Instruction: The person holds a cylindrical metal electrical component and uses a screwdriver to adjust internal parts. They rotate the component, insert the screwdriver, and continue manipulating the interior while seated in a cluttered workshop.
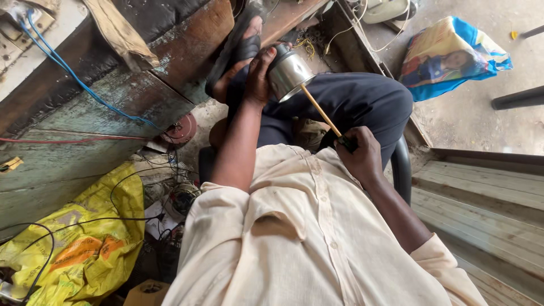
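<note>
At the centre of the head view, above the person's lap, the left hand is closed around one shiny metal cylinder, fingers wrapped over its far side and its open end tipped down towards the body. That forearm runs straight up from the cream shirt, elbow bent close to the chest. Lower and to the right, the right hand is clenched in a fist around the dark handle of one thin wooden-coloured rod, wrist cocked and the forearm coming in from the lower right. The rod slants up and left from that grip, and its tip meets the rim of the cylinder, so the two held things touch between the hands, which are near one another but apart. Beneath them lies a bent leg in dark trousers, and one foot in a dark sandal rests against the weathered wooden bench at upper left. One blue wire and one red wire run across that bench. One crumpled yellow sack with black cables over it lies at lower left, well apart from the hands, and one blue and yellow printed bag sits on the concrete floor at upper right. Pale wooden planks fill the right edge.
</note>
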